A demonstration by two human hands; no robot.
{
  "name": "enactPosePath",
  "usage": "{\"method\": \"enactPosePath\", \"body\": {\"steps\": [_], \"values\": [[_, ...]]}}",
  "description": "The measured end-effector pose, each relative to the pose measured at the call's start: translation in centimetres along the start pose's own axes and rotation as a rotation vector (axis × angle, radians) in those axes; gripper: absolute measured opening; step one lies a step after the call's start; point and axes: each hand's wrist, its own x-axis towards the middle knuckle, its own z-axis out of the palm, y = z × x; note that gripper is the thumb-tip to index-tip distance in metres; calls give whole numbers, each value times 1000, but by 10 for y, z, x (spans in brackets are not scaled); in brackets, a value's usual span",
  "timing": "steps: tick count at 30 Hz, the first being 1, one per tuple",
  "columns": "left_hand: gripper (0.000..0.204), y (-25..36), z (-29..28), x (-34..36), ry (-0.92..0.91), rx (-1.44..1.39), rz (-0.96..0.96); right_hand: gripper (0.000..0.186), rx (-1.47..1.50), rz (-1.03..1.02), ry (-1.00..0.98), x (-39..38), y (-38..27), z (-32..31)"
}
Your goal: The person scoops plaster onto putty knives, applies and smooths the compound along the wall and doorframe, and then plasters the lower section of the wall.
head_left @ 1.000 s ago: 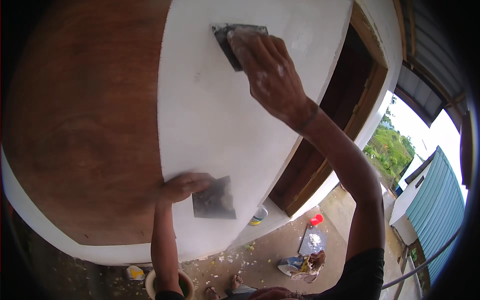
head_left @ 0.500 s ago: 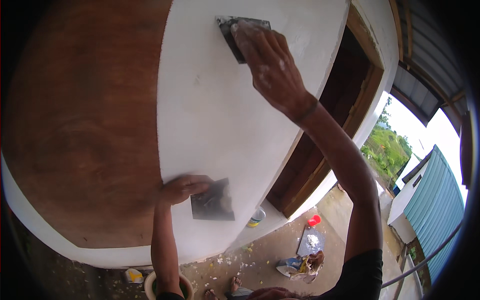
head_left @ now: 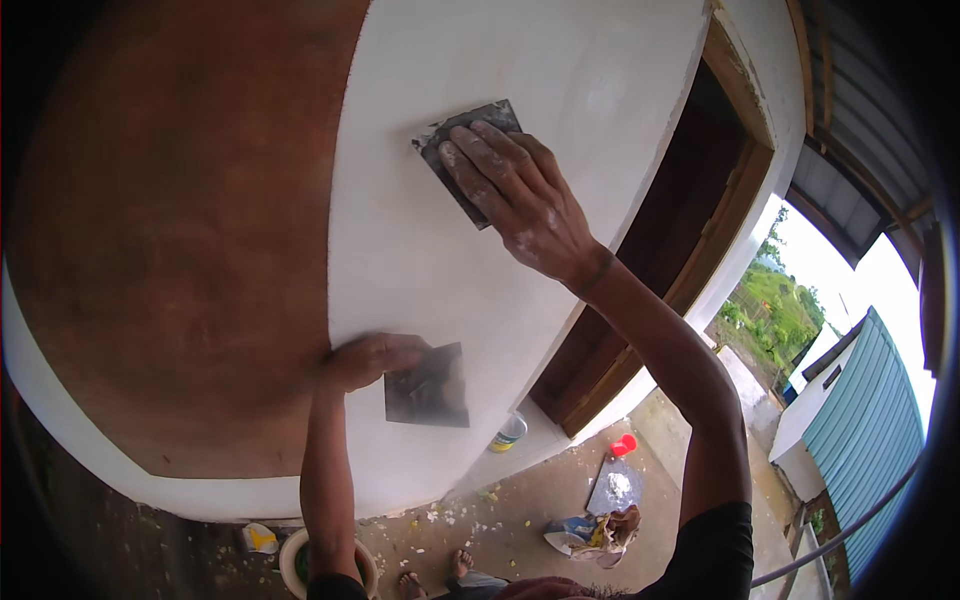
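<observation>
Head view: right hand (head_left: 520, 205), fingers closed on a steel scraper (head_left: 462, 150), has drawn it down the white wall (head_left: 560, 80); left hand (head_left: 370, 358) still grips a second blade (head_left: 428, 388), unmoved.

I'm seeing a red cup (head_left: 623, 445) sitting by a grey board (head_left: 612, 487) on the floor. A small tub (head_left: 509, 433) is resting near the wooden door frame (head_left: 700, 270).

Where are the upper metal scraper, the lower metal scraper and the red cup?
upper metal scraper (head_left: 440, 150), head view, on its bare left corner.
lower metal scraper (head_left: 430, 390), head view, middle of the blade.
red cup (head_left: 623, 445), head view, on its side.
</observation>
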Motion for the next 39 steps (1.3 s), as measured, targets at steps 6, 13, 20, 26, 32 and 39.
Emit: {"method": "enactPosePath", "body": {"steps": [6, 13, 20, 26, 32, 39], "values": [[25, -21, -4, -2, 79, 21, 73, 52, 81, -10, -149, -44, -66, 30], [26, -16, -3, 3, 31, 5, -29, 50, 25, 206, 121, 25, 9, -21], [26, -31, -6, -1, 53, 86, 93, 41, 132, 102, -106, -12, -64, 9], [26, -19, -2, 1, 64, 155, 44, 39, 94, 63, 139, 20, 3, -24], [25, -13, 0, 5, 13, -10, -44, 43, -86, 41, 235, 54, 61, -6], [26, -19, -6, 4, 10, 93, 42, 45, 184, 184, -109, -39, -56, 5]]}}
